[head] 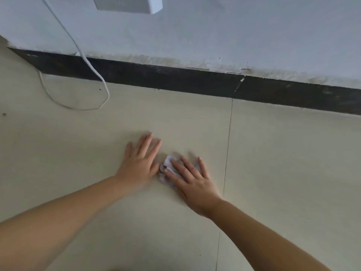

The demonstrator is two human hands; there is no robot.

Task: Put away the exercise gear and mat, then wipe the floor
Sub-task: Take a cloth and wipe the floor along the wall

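Observation:
A small crumpled white cloth (167, 164) lies on the beige tiled floor (283, 163). My right hand (192, 181) presses flat on the cloth with straight, spread fingers, covering most of it. My left hand (139, 159) rests flat on the floor just left of the cloth, fingers straight, its thumb close to the cloth's edge. No exercise gear or mat is in view.
A black skirting board (195, 81) runs along the foot of the pale wall (214, 32) ahead. A white cable (88, 63) hangs down the wall and loops on the floor at left. A white box (129, 3) is mounted on the wall above.

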